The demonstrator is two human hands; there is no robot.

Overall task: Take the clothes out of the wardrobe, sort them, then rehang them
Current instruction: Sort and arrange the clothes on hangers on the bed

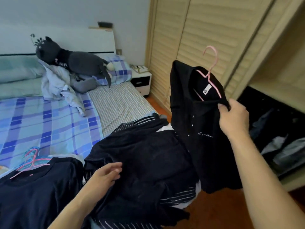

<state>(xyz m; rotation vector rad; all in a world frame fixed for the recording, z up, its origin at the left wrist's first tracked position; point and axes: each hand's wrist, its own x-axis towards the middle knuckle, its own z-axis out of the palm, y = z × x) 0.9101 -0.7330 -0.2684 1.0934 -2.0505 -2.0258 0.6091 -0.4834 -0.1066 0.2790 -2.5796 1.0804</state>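
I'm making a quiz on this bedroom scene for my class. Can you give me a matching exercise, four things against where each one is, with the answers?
Things:
1. black shirt
2. pink hanger
3. plush cat
4. left hand

Places:
A. lying on the pillows at the head of the bed
B. inside the collar of the shirt held up
C. over the dark clothes piled on the bed
D. held up by the right hand in front of the wardrobe

Pairs: 1-D, 2-B, 3-A, 4-C
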